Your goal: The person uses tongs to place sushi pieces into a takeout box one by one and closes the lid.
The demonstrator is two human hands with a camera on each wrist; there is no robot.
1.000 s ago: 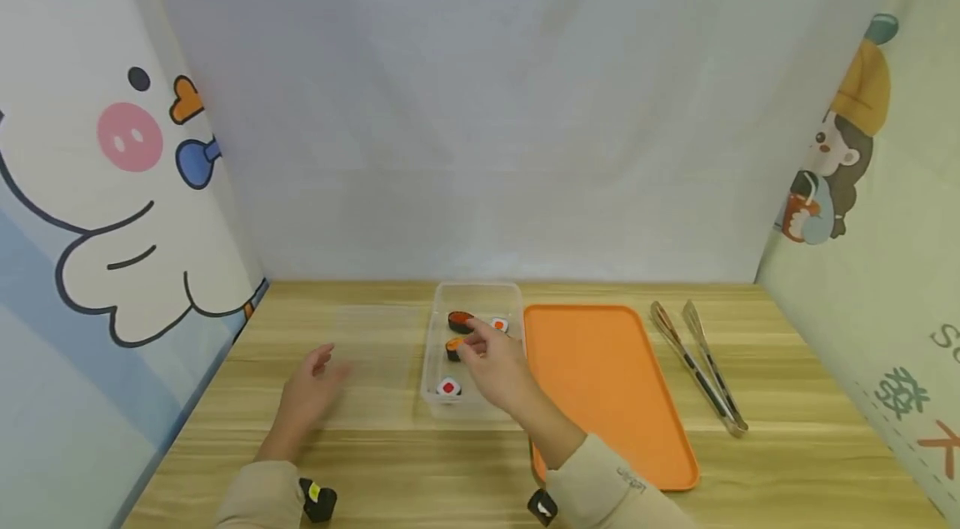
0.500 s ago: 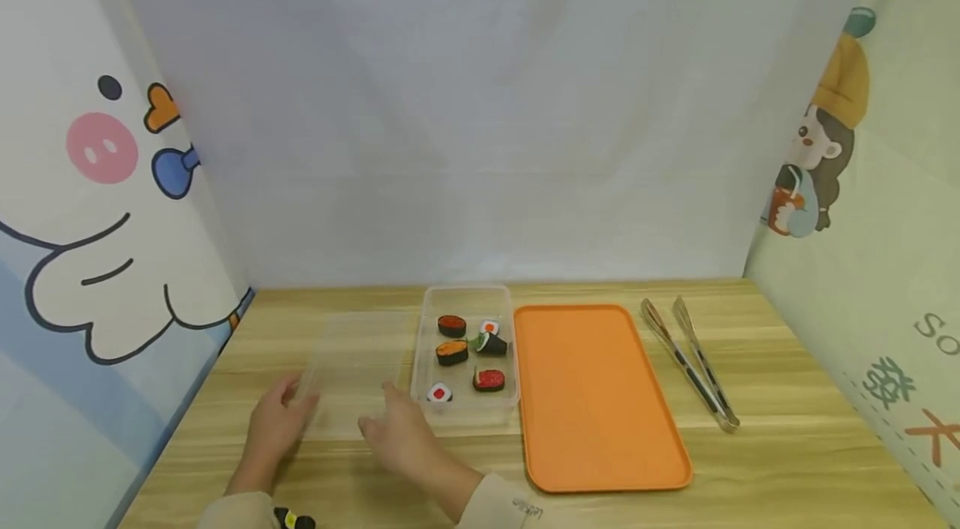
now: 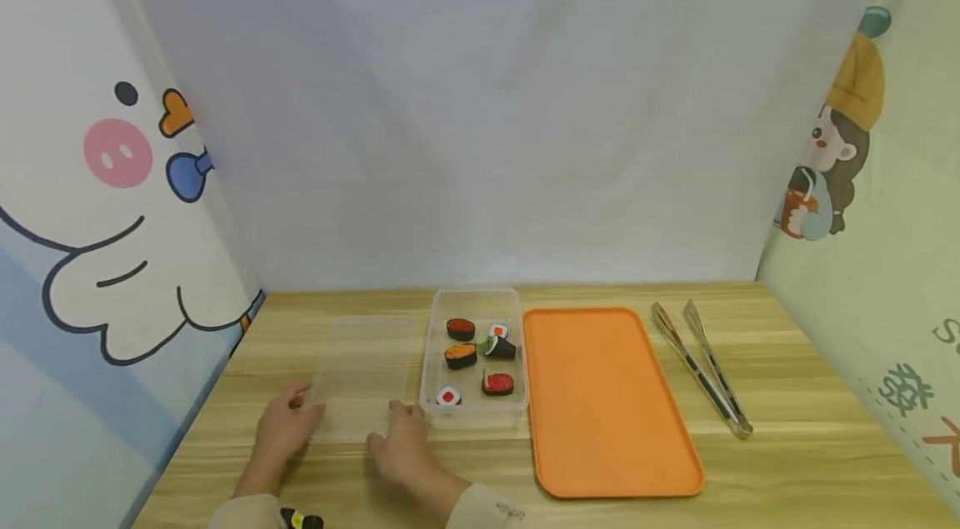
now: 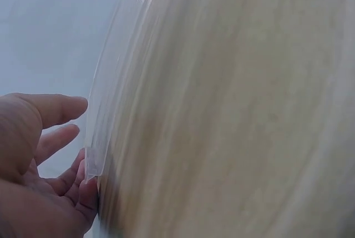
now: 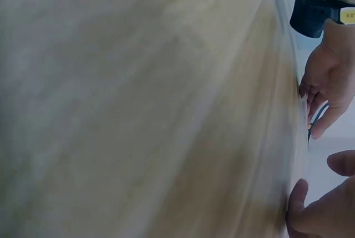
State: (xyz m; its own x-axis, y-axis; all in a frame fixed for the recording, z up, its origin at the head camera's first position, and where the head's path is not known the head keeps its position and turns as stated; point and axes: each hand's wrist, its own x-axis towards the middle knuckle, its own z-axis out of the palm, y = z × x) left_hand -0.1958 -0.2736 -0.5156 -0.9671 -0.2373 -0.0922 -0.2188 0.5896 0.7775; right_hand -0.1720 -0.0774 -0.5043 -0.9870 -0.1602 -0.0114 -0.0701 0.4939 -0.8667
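Observation:
A clear plastic lid [image 3: 366,375] lies flat on the wooden table, left of an uncovered clear box [image 3: 474,303]. My left hand [image 3: 285,426] is at the lid's left edge. In the left wrist view its lower fingers touch the lid's corner, while the upper ones are spread apart. Beside the lid's front right corner is my right hand [image 3: 405,446]; the right wrist view shows one fingertip at the edge and another finger apart from it. Several sushi pieces sit inside the box, among them an orange-topped one [image 3: 461,356], a red-topped one [image 3: 497,383] and a dark hand roll [image 3: 501,347].
An orange tray [image 3: 611,404] lies right of the box, close along its side. Metal tongs [image 3: 701,371] rest spread on the table [image 3: 810,421] further right. A pale curtain [image 3: 495,137] stands behind the table, with printed panels at both sides.
My right hand has moved from above the box leftward and down to the lid's front right corner. The left hand has come down to the lid's left edge. The hand roll now shows in the box.

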